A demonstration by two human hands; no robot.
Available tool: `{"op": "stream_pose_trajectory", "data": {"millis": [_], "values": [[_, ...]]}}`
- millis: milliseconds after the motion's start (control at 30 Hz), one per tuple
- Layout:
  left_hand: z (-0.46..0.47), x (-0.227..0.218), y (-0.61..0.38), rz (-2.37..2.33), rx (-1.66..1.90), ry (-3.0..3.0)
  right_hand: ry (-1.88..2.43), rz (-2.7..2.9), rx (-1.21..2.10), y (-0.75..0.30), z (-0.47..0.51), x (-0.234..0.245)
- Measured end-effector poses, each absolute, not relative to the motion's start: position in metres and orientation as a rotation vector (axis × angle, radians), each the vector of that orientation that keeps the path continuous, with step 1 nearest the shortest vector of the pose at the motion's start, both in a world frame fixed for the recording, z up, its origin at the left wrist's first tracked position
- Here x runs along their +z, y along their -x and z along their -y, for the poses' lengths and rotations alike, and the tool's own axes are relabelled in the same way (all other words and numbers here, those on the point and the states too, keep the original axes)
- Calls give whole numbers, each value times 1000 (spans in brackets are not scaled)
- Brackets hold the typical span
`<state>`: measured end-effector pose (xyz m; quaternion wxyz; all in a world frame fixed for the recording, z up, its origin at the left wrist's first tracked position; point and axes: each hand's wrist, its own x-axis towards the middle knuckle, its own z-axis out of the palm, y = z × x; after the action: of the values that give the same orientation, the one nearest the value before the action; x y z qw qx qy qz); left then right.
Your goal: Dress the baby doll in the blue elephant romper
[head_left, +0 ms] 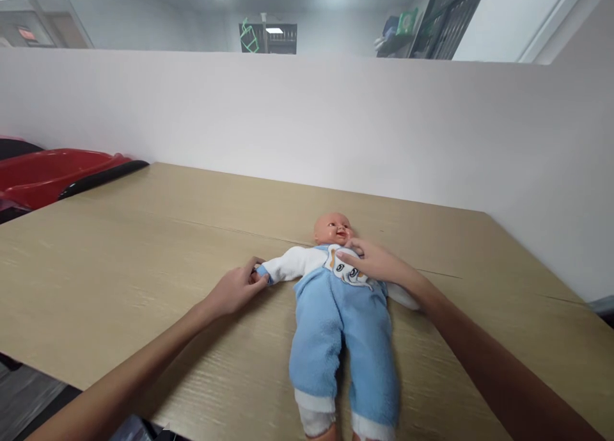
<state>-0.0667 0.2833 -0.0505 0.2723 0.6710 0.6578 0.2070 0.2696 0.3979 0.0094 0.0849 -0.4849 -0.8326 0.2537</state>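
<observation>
A baby doll (341, 306) in a light blue and white outfit lies on its back on the wooden table (215, 204), head toward the wall. My left hand (240, 287) is closed around the cuff and hand of the doll's outstretched arm on the left. On the upper chest rests my right hand (371, 259), near the doll's chin and shoulder, its thumb over the stitched animal face on the bib. What its fingertips grip, if anything, is hidden. My right forearm partly covers the doll's other sleeve (401, 296).
Behind the table stands a white wall (288, 121) with a window opening above it. A red plastic object with black edging (67, 169) sits against the table's far left side. Dark flooring shows past the front left edge.
</observation>
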Motion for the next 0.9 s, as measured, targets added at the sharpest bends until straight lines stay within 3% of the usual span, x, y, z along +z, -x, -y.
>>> {"op": "stream_pose_trajectory", "data": {"millis": [233,367,733,900], "values": [[-286,-58,74,-1814,559,-1823,1368,2276,1189,-336,-368,-10],[-287,-63,75,-1852,584,-1909,1303,2208,1222,-360,-347,-29],[-291,-62,76,-2003,409,-2214,1480,2037,396,-422,-297,-72],[-299,-31,18,-1713,746,-2355,1639,2043,301,-465,-303,-101]]}}
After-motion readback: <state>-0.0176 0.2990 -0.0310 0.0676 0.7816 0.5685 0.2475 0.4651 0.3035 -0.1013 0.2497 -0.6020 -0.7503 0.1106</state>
